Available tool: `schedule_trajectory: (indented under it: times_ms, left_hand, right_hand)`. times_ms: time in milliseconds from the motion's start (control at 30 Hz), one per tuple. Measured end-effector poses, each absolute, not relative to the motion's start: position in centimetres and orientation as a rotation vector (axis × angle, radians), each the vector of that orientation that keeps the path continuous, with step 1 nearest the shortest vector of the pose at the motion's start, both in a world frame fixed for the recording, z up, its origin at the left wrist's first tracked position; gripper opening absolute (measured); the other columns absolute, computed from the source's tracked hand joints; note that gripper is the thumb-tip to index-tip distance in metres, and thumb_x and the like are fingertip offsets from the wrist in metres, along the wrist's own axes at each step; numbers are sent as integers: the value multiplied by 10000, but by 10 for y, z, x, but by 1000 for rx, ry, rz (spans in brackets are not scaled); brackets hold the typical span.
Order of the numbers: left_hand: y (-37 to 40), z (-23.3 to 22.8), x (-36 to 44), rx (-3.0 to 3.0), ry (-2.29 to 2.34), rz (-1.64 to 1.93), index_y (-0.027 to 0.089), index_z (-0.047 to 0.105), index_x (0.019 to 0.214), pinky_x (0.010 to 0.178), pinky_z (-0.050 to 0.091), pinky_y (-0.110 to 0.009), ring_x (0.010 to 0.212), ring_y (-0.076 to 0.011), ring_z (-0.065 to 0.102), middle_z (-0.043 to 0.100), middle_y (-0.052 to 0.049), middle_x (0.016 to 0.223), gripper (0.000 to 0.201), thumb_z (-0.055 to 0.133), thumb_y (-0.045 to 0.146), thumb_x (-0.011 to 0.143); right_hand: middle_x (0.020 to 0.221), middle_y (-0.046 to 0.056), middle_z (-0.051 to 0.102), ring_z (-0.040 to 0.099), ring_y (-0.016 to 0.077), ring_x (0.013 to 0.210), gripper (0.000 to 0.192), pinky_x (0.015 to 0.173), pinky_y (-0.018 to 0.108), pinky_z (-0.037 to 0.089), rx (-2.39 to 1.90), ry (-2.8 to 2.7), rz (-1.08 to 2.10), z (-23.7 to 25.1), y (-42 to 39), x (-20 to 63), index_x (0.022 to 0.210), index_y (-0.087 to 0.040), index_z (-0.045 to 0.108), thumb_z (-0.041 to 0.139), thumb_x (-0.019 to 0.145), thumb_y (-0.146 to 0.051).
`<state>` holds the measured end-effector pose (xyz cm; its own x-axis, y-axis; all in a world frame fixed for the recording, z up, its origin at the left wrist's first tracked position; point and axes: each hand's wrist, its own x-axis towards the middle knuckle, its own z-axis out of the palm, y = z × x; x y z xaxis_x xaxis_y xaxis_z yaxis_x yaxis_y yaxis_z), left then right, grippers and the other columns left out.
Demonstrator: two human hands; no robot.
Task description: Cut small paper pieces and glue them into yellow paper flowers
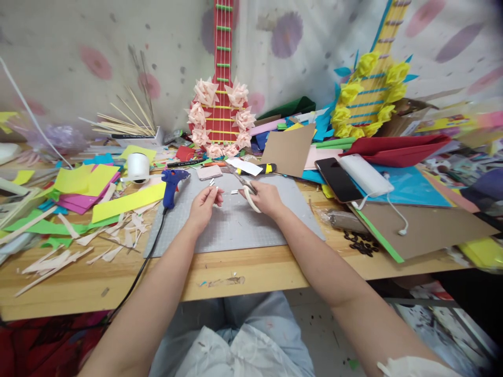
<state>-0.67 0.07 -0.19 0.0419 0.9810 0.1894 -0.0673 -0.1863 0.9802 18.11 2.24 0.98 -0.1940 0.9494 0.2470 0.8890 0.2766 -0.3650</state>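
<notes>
My right hand [267, 199] is wrapped round a pair of white-handled scissors [252, 199], with the blades pointing up and left over the grey cutting mat [243, 230]. The fingers of my left hand [204, 208] pinch a thin strand, and small white pieces [212, 183] show at the fingertips. Another small white piece [234, 192] sits on the strand between my hands, close to the scissors. How the pieces join the strand is too small to tell. Just left of my left hand stands a blue glue gun [171, 186], touched by neither hand.
Paper sheets and scraps [82, 180] cover the left side. Behind the mat stands a red paper guitar [222, 110] with pink flowers, and a yellow one [367, 99] is at right. A phone [337, 179] and a white power bank [365, 175] lie right. The glue gun's cord [157, 238] crosses the table edge.
</notes>
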Motion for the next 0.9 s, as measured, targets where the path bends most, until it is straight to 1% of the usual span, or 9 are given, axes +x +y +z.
schedule_trajectory:
  times_ms: [100, 333, 467, 567, 667, 800, 900]
  left_hand:
    - [1, -1, -7, 1148, 997, 1314, 148, 592, 806, 592, 440, -233, 563, -86, 526, 580, -10, 661, 287, 547, 428, 760]
    - [4, 3, -14, 806, 967, 1171, 134, 605, 845, 629, 474, -243, 596, -89, 581, 632, -44, 724, 197, 555, 312, 778]
    - [7, 3, -18, 837, 993, 1204, 143, 610, 832, 543, 450, -205, 543, -64, 536, 607, -16, 707, 230, 625, 339, 714]
    - [11, 6, -18, 990, 1085, 1261, 144, 606, 787, 516, 431, -204, 515, -58, 497, 584, 5, 677, 287, 691, 369, 631]
    - [17, 11, -12, 1246, 1207, 1224, 148, 604, 728, 534, 426, -238, 532, -93, 513, 595, -6, 649, 296, 715, 385, 590]
    - [25, 11, 2, 1772, 1390, 1066, 193, 635, 672, 559, 374, -255, 576, -130, 511, 607, -13, 633, 173, 703, 343, 619]
    - [29, 7, 13, 2160, 1549, 894, 215, 657, 685, 622, 368, -281, 682, -163, 528, 624, -33, 735, 76, 642, 290, 693]
  right_hand:
    - [717, 35, 625, 495, 137, 621, 429, 551, 242, 236, -1733, -2035, 192, 9, 28, 191, 776, -192, 597, 381, 806, -562]
    - [786, 65, 638, 505, 159, 657, 440, 546, 244, 245, -1901, -1817, 230, 2, 44, 218, 829, -199, 617, 391, 789, -574]
    - [819, 65, 645, 521, 161, 687, 455, 555, 236, 269, -1908, -1737, 299, -4, 50, 226, 875, -204, 627, 381, 795, -579]
    - [818, 60, 647, 520, 158, 684, 458, 549, 235, 268, -1905, -1730, 307, -5, 51, 226, 869, -206, 631, 391, 786, -587]
    - [815, 64, 648, 517, 159, 673, 461, 537, 238, 255, -1927, -1737, 288, -3, 50, 224, 826, -200, 627, 398, 777, -597]
    - [836, 67, 647, 529, 168, 696, 449, 544, 242, 264, -1937, -1736, 292, -1, 49, 222, 829, -205, 619, 396, 781, -592]
    - [843, 67, 645, 537, 172, 713, 446, 551, 244, 271, -1933, -1744, 288, -1, 48, 222, 827, -206, 614, 391, 785, -590]
